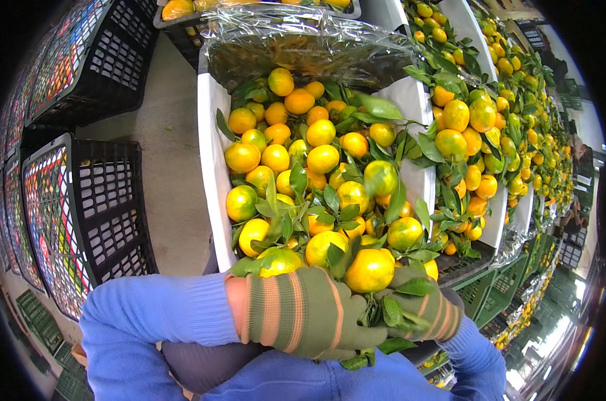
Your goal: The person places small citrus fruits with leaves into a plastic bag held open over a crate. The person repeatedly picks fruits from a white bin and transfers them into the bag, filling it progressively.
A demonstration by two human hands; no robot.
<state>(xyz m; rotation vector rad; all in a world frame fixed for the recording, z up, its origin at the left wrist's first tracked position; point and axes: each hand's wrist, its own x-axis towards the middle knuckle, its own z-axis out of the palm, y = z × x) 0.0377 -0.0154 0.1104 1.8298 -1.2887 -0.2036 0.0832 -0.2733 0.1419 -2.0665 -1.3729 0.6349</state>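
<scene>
My left hand [308, 311], in a green knit glove with orange stripes, reaches across my body at the near edge of a crate of mandarins. Its fingers close on leafy stems [373, 313]. My right hand [423, 306], gloved alike, is beside it, touching the same leaves; its fingers are partly hidden behind them. A yellow-orange mandarin [370, 270] lies just above both hands. Before me the crate, with a white liner [213, 170], holds many yellow, orange and green mandarins [323, 159] with leaves. Clear plastic film [308, 45] covers its far wall.
Black plastic crates [112, 200] with printed sides stand at the left beside the floor [170, 150]. Rows of lined crates with leafy mandarins [450, 145] run along the right. Green plastic crates [501, 280] are below them. Another crate of fruit [182, 22] adjoins the far end.
</scene>
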